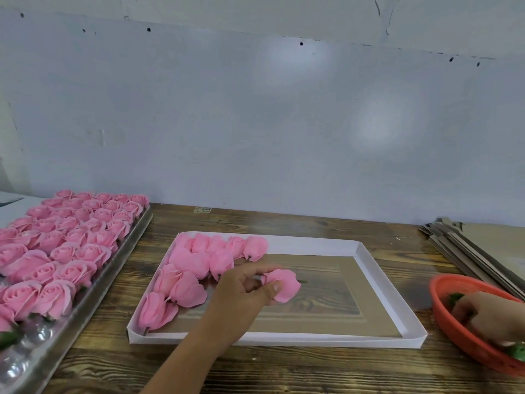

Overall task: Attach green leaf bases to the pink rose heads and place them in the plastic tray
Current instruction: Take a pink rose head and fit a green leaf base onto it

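My left hand [244,288] pinches a pink rose head [284,284] just above the floor of the shallow white tray [380,282]. Several pink roses [196,263] lie on their sides in the tray's left part, in rows. My right hand [485,317] reaches into an orange basket [451,325] at the right edge, its fingers curled down among green leaf bases [517,351]; what it holds is hidden. A clear plastic tray [93,297] at the left holds several upright pink rose heads [71,240].
A stack of flat cardboard sheets [471,251] lies at the back right of the wooden table [284,371]. A grey wall stands close behind. The right half of the white tray holds nothing. Bare cups show at the plastic tray's near end [17,362].
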`<act>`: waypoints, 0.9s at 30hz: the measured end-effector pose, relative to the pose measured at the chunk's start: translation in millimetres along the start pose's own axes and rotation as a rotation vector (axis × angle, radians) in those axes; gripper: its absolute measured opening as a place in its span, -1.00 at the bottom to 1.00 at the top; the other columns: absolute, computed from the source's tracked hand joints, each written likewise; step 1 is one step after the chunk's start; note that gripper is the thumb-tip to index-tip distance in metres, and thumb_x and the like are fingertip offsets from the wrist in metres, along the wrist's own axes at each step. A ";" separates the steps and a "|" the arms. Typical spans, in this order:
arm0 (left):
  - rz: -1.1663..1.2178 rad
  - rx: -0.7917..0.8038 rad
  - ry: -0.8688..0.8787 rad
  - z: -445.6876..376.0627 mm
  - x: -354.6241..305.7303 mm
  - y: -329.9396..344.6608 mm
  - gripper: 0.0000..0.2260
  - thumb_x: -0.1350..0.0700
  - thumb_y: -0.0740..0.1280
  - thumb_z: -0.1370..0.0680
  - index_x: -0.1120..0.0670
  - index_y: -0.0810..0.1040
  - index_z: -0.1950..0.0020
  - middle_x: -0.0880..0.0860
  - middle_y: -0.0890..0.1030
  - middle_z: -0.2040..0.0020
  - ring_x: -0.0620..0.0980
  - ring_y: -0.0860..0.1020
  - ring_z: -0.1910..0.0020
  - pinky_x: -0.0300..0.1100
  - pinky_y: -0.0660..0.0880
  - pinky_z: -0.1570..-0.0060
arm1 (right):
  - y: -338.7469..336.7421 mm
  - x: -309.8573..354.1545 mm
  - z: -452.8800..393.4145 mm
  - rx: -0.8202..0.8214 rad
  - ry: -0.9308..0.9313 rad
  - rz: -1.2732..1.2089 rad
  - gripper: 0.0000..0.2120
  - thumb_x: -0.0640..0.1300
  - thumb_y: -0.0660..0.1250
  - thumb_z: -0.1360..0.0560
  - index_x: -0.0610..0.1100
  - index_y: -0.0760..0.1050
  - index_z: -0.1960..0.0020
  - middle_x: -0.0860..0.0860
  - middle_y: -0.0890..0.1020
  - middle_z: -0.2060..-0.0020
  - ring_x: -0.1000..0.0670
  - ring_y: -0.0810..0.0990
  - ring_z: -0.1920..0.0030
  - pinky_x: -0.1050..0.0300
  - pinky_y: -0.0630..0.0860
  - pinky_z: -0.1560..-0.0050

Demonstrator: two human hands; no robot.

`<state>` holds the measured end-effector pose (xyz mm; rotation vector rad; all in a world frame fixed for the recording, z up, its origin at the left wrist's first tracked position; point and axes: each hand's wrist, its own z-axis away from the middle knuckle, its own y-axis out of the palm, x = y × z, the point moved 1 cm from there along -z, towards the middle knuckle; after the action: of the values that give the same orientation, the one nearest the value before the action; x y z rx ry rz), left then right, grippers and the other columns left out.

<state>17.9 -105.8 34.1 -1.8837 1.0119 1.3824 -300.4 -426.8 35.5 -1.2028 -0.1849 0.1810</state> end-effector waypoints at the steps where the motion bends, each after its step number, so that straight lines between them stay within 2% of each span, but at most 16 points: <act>1: 0.006 0.000 -0.003 0.1 0.5 0.0 -0.66 0.25 0.47 -0.51 -0.24 0.72 0.02 -0.12 0.73 -0.04 -0.07 0.70 -0.01 -0.25 0.62 0.13 | -0.8 -2.7 -5.3 -0.029 0.025 -0.031 -0.64 -0.23 0.32 -0.38 0.24 0.66 0.28 0.11 0.65 0.10 0.06 0.66 0.13 0.15 0.63 0.12; 5: 0.012 -0.001 -0.014 -0.1 1.7 0.3 -0.72 0.26 0.47 -0.51 -0.15 0.71 -0.02 -0.11 0.73 -0.03 -0.06 0.70 0.00 -0.25 0.62 0.14 | 1.4 -25.8 -31.5 -0.054 -0.014 -0.125 -0.47 -0.43 0.19 -0.46 0.05 0.66 0.45 -0.17 0.63 0.01 -0.13 0.71 0.15 0.02 0.67 0.13; 8: 0.015 0.001 -0.012 -0.2 1.2 0.7 -0.68 0.26 0.47 -0.51 -0.20 0.73 0.03 -0.12 0.73 -0.03 -0.06 0.70 0.00 -0.24 0.62 0.15 | 0.0 -31.2 -27.8 -0.126 0.014 -0.236 -0.61 -0.44 0.19 -0.47 -0.11 0.69 0.29 -0.24 0.55 0.06 -0.24 0.69 0.37 -0.05 0.64 0.42; 10: 0.009 0.004 -0.010 0.0 0.7 0.9 -0.66 0.25 0.47 -0.52 -0.25 0.73 0.04 -0.12 0.73 -0.03 -0.06 0.70 -0.01 -0.22 0.63 0.13 | -1.6 -27.6 -17.5 -0.168 0.024 -0.294 -0.67 -0.43 0.24 -0.48 -0.10 0.67 0.20 -0.24 0.59 0.11 -0.25 0.67 0.43 -0.08 0.63 0.46; 14: -0.004 0.000 -0.009 0.0 0.7 1.5 -0.65 0.23 0.47 -0.51 -0.28 0.72 0.02 -0.12 0.73 -0.03 -0.04 0.70 -0.02 -0.19 0.64 0.12 | -7.7 -21.7 1.1 -0.262 0.020 -0.372 -0.77 -0.35 0.37 -0.48 -0.08 0.68 0.21 -0.21 0.67 0.40 -0.18 0.61 0.54 0.07 0.55 0.51; 16: -0.004 -0.003 -0.008 -0.1 0.7 1.6 -0.65 0.23 0.48 -0.51 -0.28 0.73 0.03 -0.11 0.73 -0.04 -0.04 0.70 -0.02 -0.20 0.64 0.12 | -7.7 -25.0 1.3 -0.318 0.032 -0.388 -0.80 -0.28 0.42 -0.47 -0.06 0.69 0.26 -0.15 0.66 0.48 -0.14 0.64 0.52 0.00 0.63 0.40; 18: -0.005 -0.006 -0.009 -0.2 0.4 1.7 -0.67 0.22 0.48 -0.50 -0.27 0.73 0.03 -0.11 0.73 -0.04 -0.03 0.70 -0.03 -0.17 0.64 0.11 | -5.6 -29.5 -2.3 -0.367 0.036 -0.427 -0.84 -0.24 0.43 -0.48 -0.05 0.69 0.24 -0.10 0.66 0.49 -0.14 0.67 0.47 -0.16 0.67 0.27; 20: -0.008 -0.005 -0.010 0.2 -0.4 2.0 -0.69 0.17 0.49 -0.48 -0.29 0.72 0.01 -0.11 0.73 -0.04 -0.03 0.69 -0.04 -0.16 0.65 0.09 | -6.2 -24.0 3.0 -0.416 0.016 -0.457 -0.88 -0.18 0.44 -0.49 -0.02 0.67 0.21 -0.05 0.65 0.51 -0.11 0.67 0.47 -0.18 0.66 0.24; 23: -0.012 -0.001 -0.006 0.6 -0.6 2.0 -0.69 0.17 0.48 -0.49 -0.28 0.72 0.02 -0.11 0.73 -0.05 -0.04 0.69 -0.04 -0.17 0.64 0.08 | -11.4 14.1 41.9 -0.528 -0.053 -0.536 -0.90 -0.14 0.46 -0.46 0.03 0.67 0.20 0.07 0.64 0.53 -0.06 0.66 0.44 -0.08 0.64 0.23; 25: -0.009 0.003 0.000 0.8 -0.7 2.1 -0.67 0.21 0.48 -0.50 -0.28 0.72 0.02 -0.12 0.73 -0.05 -0.05 0.69 -0.04 -0.20 0.64 0.09 | -11.1 48.8 74.7 -0.575 -0.133 -0.650 -0.86 -0.15 0.46 -0.46 0.05 0.65 0.24 0.08 0.64 0.52 -0.04 0.63 0.48 0.04 0.61 0.34; 27: -0.013 0.001 0.000 1.0 -0.6 2.5 -0.64 0.22 0.47 -0.51 -0.30 0.72 0.02 -0.13 0.72 -0.05 -0.05 0.69 -0.04 -0.19 0.64 0.09 | -6.0 86.7 99.5 -0.547 -0.252 -0.825 -0.82 -0.21 0.42 -0.49 0.02 0.65 0.23 0.04 0.66 0.49 0.04 0.61 0.51 0.13 0.55 0.46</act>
<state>15.2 -106.3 34.3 -1.8864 0.9984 1.3740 -239.7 -318.2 79.8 -1.5411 -0.9768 -0.4729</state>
